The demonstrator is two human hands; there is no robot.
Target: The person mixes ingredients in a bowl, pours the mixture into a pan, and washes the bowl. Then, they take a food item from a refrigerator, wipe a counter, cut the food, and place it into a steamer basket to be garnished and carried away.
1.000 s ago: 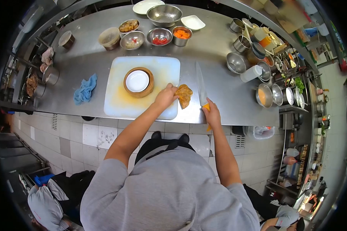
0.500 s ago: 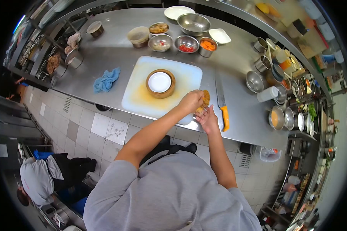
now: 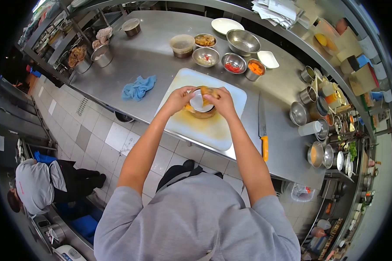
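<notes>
Holding a golden-brown piece of food (image 3: pixel 207 92) between them, the left hand (image 3: pixel 178 98) and right hand (image 3: pixel 222 101) grip it directly above the steamer basket (image 3: pixel 200 112) on the white cutting board (image 3: pixel 213 130)

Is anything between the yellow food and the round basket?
Nothing visible. Both hands hold the food right above the basket, whose white plate shows bare. The knife lies off to the side.

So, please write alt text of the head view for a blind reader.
Left hand and right hand hold golden food over a white dish in a steamer on a board; a knife lies to the right.
</notes>
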